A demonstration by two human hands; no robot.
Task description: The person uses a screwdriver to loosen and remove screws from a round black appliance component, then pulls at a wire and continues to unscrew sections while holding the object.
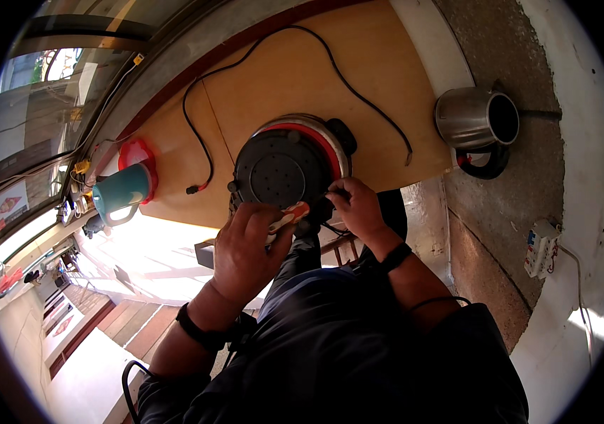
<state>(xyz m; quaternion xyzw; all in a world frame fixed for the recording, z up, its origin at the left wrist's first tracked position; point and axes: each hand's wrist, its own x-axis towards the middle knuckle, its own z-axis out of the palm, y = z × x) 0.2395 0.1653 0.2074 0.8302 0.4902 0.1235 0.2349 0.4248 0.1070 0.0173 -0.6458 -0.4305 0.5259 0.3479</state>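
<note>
A round electric cooking appliance (280, 169) with a black vented base, a red band and a silver rim stands tilted at the table's near edge, its underside toward me. My left hand (249, 247) is closed round a tool with an orange and white handle (295, 213); its working end is hard to make out. Close by, my right hand (360, 210) pinches at something small and dark beside the appliance's lower right rim. What lies between those fingertips is too small to name. Both hands are at the near side of the black base.
A black power cord (330, 60) loops over the wooden table (386, 85). To the right stands a steel kettle (463, 116); at the left are a teal jug (119, 194) and a red plastic dish (137, 152). An electrical box (543, 249) is at far right.
</note>
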